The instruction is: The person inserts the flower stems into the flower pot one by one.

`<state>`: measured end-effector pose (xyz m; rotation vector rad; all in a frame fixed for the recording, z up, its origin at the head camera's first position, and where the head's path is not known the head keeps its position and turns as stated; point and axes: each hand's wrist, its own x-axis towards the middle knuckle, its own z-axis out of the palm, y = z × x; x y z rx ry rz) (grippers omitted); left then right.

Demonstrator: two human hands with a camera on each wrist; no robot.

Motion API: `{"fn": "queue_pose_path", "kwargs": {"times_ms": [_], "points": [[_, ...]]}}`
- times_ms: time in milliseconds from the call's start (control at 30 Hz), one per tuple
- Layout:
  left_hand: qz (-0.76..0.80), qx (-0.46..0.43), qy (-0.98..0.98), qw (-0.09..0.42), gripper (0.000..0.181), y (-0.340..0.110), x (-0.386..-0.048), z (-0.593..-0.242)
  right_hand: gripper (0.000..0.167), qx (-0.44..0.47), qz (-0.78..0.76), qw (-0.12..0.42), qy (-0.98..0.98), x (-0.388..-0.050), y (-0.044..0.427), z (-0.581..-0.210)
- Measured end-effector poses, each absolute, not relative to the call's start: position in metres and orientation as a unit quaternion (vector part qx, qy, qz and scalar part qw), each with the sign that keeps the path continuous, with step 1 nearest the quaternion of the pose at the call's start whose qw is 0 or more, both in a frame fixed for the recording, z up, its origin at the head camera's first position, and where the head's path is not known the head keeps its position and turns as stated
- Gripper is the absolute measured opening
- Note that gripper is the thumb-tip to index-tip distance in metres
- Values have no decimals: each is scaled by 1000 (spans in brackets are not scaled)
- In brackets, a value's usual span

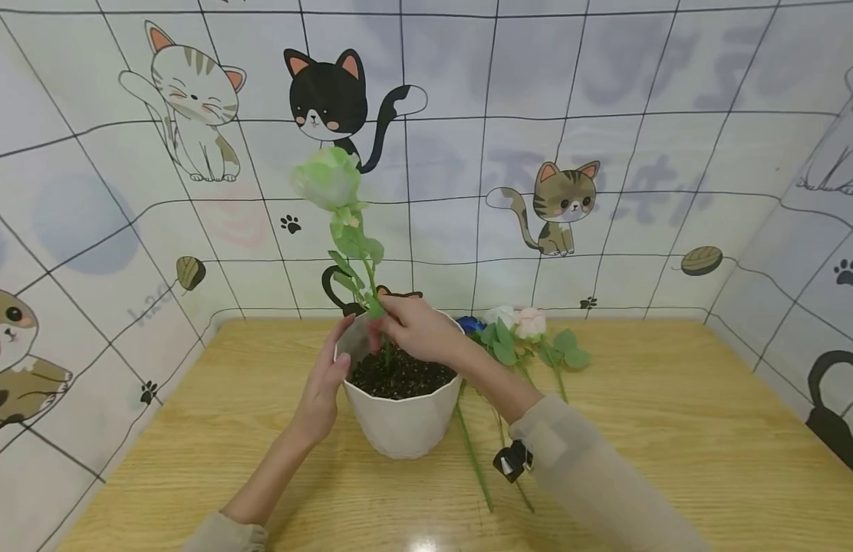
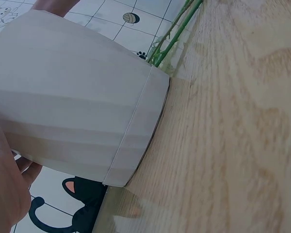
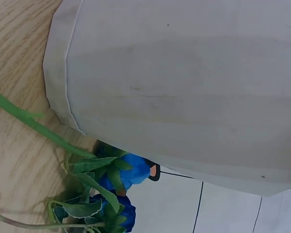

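Note:
A white faceted flowerpot (image 1: pixel 402 425) with dark soil (image 1: pixel 419 377) stands on the wooden table. My left hand (image 1: pixel 319 395) holds the pot at its left side, with the thumb at the rim. Above the soil my right hand (image 1: pixel 426 331) pinches the stem of an artificial pale green rose (image 1: pixel 328 178). The rose stands tall, leaning left, and its stem goes down to the soil; how deep it sits I cannot tell. The pot wall (image 2: pixel 77 92) fills much of the left wrist view, beside part of the left hand (image 2: pixel 7 184). In the right wrist view the pot (image 3: pixel 184 87) hides the right hand's fingers.
Right of the pot lie more artificial flowers: a blue one (image 1: pixel 471 326), a white one (image 1: pixel 502 315) and a pink one (image 1: pixel 531 323), their green stems (image 1: pixel 476 460) pointing toward me. Blue blooms (image 3: pixel 131 170) show in the right wrist view. A cat-print cloth (image 1: pixel 447 153) surrounds the table (image 1: pixel 647 429).

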<state>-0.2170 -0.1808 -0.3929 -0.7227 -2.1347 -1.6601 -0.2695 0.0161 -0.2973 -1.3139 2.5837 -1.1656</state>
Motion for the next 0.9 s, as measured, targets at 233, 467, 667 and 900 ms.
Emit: {"fn": "queue_pose_path", "kwargs": {"times_ms": [233,467,667,900], "points": [[-586,-258,-749,168,53,-180,-216,-393,42,-361,-413,7,836,-264,17,-296],[-587,-257,-748,176,53,-179,-218,-392,46,-337,-414,-33,845,-265,18,-292],[-589,-264,-743,175,54,-178,-219,-393,49,-335,-417,-36,844,-263,26,-289],[-586,-259,-746,181,53,-179,-218,-394,46,-347,-435,-35,830,-262,40,-288]]}}
